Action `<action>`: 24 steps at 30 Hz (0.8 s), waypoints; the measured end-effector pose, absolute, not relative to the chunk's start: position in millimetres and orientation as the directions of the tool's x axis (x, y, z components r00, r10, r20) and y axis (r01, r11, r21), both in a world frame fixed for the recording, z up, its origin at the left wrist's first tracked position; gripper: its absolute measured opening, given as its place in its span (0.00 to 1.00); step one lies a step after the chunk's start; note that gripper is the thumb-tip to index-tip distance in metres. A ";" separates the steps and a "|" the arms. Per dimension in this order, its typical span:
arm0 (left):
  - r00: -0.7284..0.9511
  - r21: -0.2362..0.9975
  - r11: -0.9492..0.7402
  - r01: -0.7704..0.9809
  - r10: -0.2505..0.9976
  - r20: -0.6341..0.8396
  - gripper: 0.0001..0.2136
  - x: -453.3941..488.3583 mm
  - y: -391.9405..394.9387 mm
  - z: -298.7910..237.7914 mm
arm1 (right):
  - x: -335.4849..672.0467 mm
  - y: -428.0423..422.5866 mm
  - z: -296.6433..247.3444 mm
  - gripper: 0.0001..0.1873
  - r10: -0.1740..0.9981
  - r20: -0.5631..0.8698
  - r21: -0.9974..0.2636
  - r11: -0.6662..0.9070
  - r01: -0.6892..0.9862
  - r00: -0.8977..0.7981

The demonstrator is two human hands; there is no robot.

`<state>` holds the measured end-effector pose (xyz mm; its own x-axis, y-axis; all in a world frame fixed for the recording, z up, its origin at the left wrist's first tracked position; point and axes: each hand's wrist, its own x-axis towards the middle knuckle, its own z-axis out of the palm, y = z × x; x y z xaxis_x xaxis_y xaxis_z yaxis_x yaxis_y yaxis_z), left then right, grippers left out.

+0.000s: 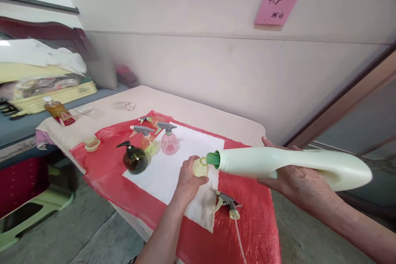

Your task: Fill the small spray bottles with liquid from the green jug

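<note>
My left hand [189,179] is wrapped round a small clear yellowish bottle [201,167] with its neck uncovered, held over the white cloth. In my right hand [305,177] lies a large pale green jug [252,161], gripped round its body and tipped sideways. The jug's green spout [213,159] is right at the small bottle's mouth; I cannot make out whether liquid flows. A grey trigger spray head [229,202] with a thin tube lies on the red cloth below, near my left hand.
A dark pump bottle [135,159], a pink spray bottle [170,143] and an orange-yellow spray bottle [149,142] stand on the white cloth [198,138] and red cloth [108,179]. A drink bottle [59,111] stands far left. A stool [37,210] is below.
</note>
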<state>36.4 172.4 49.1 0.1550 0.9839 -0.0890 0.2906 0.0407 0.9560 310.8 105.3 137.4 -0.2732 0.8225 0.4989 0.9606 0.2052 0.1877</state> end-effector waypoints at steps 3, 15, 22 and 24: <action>0.157 0.954 0.040 0.298 0.984 -0.090 0.29 35.0 173.5 48.4 | 313.3 106.4 137.8 0.46 0.825 0.478 0.224 0.218 0.950 -0.302; 0.218 0.930 0.088 0.358 0.960 -0.174 0.27 32.7 171.5 53.8 | 306.3 107.7 152.0 0.46 0.821 0.460 0.292 0.221 0.931 -0.339; 0.227 0.904 0.110 0.414 0.949 -0.220 0.27 33.2 174.5 49.1 | 299.3 109.8 145.3 0.44 0.817 0.460 0.280 0.239 0.930 -0.348; 0.221 0.898 0.115 0.426 0.949 -0.226 0.28 32.5 174.7 49.5 | 296.8 110.7 142.0 0.44 0.804 0.478 0.298 0.230 0.926 -0.353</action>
<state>32.5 174.7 49.5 0.2212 0.9487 -0.2259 0.4255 0.1146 0.8977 296.8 110.7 142.0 -0.3532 0.8043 0.4778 0.9265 0.2298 0.2980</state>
